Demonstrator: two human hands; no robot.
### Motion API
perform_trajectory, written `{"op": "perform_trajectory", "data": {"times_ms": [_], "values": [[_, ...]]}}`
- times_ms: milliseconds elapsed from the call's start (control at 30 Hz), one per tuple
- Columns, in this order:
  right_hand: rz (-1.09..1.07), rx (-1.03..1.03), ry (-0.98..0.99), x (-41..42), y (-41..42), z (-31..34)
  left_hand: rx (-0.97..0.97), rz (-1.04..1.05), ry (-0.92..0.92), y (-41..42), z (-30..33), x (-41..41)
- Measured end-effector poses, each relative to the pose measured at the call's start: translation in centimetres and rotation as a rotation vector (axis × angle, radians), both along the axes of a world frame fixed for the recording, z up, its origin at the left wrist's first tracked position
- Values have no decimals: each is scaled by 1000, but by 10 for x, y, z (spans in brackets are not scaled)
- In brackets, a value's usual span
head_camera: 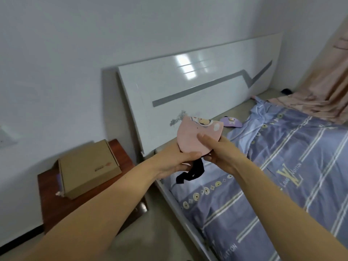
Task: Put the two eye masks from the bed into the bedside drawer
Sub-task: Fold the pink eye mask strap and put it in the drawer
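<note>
A pink eye mask point(195, 135) with a cartoon print is held up over the bed's near corner. My left hand point(174, 160) grips its lower left edge and my right hand point(219, 150) grips its right side. Its black strap point(192, 171) dangles below my hands. A purple eye mask point(230, 121) lies on the bare mattress by the headboard, beyond the pink one. The dark wooden bedside table point(49, 206) stands at the lower left. Its drawer front is barely visible behind my left forearm.
A closed cardboard box point(88, 168) sits on the bedside table. The bed carries a blue patterned quilt point(282, 166) and a pink blanket point(316, 102) at the far right. A glossy white headboard point(188, 87) leans behind the bed. Grey floor lies between table and bed.
</note>
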State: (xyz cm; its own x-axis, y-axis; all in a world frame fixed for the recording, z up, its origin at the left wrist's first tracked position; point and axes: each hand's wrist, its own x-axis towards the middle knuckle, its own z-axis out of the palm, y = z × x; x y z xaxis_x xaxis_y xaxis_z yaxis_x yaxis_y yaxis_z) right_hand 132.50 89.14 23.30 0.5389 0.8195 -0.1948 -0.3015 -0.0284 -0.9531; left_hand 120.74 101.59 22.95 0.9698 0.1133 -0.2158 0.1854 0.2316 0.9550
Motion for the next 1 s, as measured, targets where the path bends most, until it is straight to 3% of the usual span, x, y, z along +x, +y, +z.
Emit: {"op": "perform_trajectory", "data": {"times_ms": [133,267,367,433,500,567,633,700,767,900,1000], "values": [[26,140,98,-53,16,-2,-109,-91,71,7,-6,-64],[0,264,327,-102,29,-3,-343,119,24,14,-14,-125],[5,253,364,-136,38,-13,-523,228,-28,19,-11,-164],[-4,264,374,-151,45,-19,-732,203,-37,21,-4,-184],[-103,263,426,-157,51,-21,-798,98,-59,22,3,-201],[-212,193,390,-155,55,-21,-618,44,-60,23,7,-216],[-213,36,192,-152,59,-21,-315,11,-31,22,11,-223],[-122,-140,-34,-151,62,-17,-31,-18,13,24,15,-223],[68,-263,-94,-150,64,-11,155,64,36,31,20,-217],[506,-218,-3,-143,55,0,275,354,-60,46,21,-202],[617,-146,1,-141,50,3,220,409,-124,44,16,-192]]}}
